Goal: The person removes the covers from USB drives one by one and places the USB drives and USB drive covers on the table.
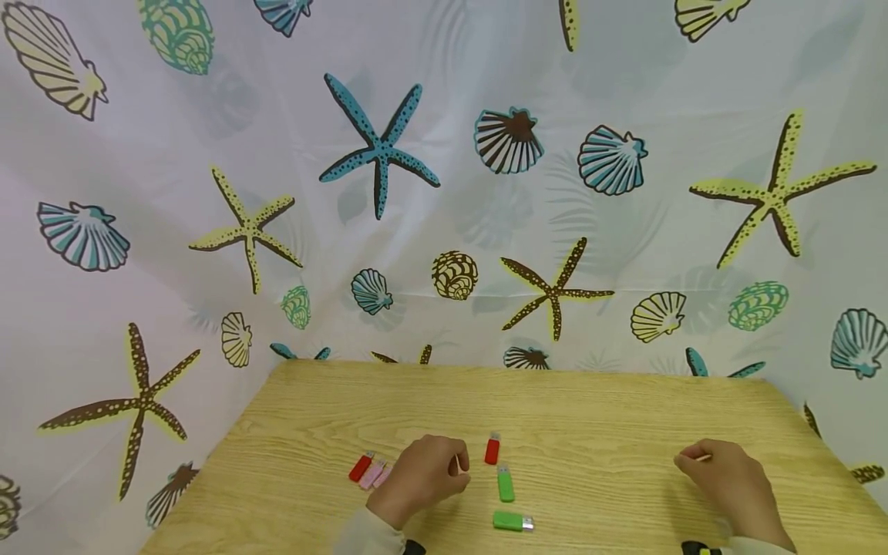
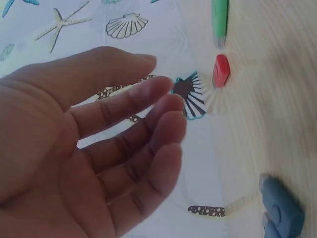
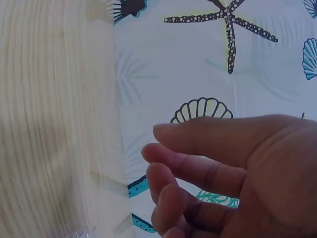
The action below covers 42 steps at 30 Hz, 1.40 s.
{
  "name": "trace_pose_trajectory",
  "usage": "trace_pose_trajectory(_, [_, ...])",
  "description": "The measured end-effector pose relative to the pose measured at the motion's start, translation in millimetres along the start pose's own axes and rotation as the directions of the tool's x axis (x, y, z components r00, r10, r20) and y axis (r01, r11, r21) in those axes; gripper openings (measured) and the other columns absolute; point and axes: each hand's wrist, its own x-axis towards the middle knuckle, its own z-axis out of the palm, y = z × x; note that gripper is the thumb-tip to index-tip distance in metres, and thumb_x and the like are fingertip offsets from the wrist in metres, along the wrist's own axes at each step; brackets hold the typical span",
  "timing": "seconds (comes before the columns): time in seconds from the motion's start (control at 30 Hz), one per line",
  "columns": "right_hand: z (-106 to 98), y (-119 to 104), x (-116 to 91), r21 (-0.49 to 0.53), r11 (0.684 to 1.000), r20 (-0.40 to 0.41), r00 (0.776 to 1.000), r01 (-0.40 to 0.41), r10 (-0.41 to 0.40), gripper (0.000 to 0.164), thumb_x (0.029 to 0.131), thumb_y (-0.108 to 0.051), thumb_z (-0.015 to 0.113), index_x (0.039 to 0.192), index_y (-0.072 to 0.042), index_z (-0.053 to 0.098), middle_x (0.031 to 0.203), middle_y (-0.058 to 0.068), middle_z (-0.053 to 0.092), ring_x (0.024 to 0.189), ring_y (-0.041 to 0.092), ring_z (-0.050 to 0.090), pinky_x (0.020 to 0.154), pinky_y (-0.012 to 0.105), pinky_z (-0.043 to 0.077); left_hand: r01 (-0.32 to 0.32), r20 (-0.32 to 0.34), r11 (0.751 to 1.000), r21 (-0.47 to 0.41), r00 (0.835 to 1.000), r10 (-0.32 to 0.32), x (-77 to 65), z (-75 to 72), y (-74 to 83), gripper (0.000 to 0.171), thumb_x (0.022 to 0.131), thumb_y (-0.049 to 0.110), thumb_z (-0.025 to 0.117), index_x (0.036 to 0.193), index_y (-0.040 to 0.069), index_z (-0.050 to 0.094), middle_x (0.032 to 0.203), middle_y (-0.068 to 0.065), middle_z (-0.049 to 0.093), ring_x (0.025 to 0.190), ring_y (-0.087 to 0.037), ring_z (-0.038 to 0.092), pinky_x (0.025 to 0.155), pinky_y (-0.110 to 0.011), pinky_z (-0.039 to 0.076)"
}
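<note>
My left hand point(image 1: 425, 476) hovers above the table with fingers loosely bent; its palm point(image 2: 44, 148) holds nothing. To its right lie a red USB stick point(image 1: 492, 449), a green USB stick point(image 1: 506, 485) and another green USB stick point(image 1: 509, 521) turned sideways. On its other side are a red USB stick point(image 1: 361, 467) and pink USB sticks point(image 1: 372, 474), partly hidden by the hand. Dark blue-grey sticks point(image 2: 281, 206) show in the left wrist view. My right hand point(image 1: 731, 482) is held over the table's right side, fingers loosely curled point(image 3: 198, 168) around nothing.
The light wooden table point(image 1: 610, 432) ends at the back and sides against a white cloth point(image 1: 444, 223) printed with starfish and shells. Something clear and faint point(image 3: 79, 232) shows at the bottom edge of the right wrist view; its kind I cannot tell.
</note>
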Motion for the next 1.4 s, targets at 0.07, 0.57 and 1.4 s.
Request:
trace_pose_trajectory(0.07, [4, -9, 0, -0.005, 0.998, 0.021, 0.997, 0.07, -0.07, 0.044, 0.091, -0.04, 0.062, 0.103, 0.001, 0.069, 0.094, 0.019, 0.068, 0.076, 0.025, 0.063, 0.063, 0.044, 0.051, -0.033, 0.001, 0.999, 0.019, 0.999, 0.033, 1.6, 1.9, 5.6, 0.006, 0.083, 0.016, 0.073, 0.082, 0.016, 0.067, 0.068, 0.011, 0.056, 0.058, -0.002, 0.048, 0.055, -0.021, 0.044])
trace_pose_trajectory(0.57, [37, -63, -11, 0.128, 0.889, 0.188, 0.87, 0.439, -0.456, 0.021, 0.089, -0.017, 0.067, 0.104, -0.002, 0.066, 0.078, 0.001, 0.06, 0.07, 0.016, 0.055, 0.061, 0.033, 0.049, -0.159, 0.036, 0.985, 0.063, 0.987, 0.157, 6.4, 20.5, 19.2, 0.011, 0.082, 0.017, 0.071, 0.093, 0.015, 0.069, 0.082, 0.008, 0.063, 0.071, -0.002, 0.054, 0.062, -0.018, 0.047])
trace_pose_trajectory(1.4, [84, -114, -29, 0.181, 0.786, 0.291, 0.731, 0.591, -0.617, 0.014, 0.081, -0.01, 0.072, 0.093, -0.004, 0.067, 0.074, 0.0, 0.057, 0.062, 0.007, 0.048, 0.055, 0.025, 0.044, -0.156, 0.144, 0.973, 0.17, 0.981, 0.132, 2.5, 46.9, 29.9, 0.019, 0.071, 0.016, 0.076, 0.087, 0.021, 0.066, 0.073, 0.013, 0.051, 0.06, -0.001, 0.042, 0.055, -0.017, 0.04])
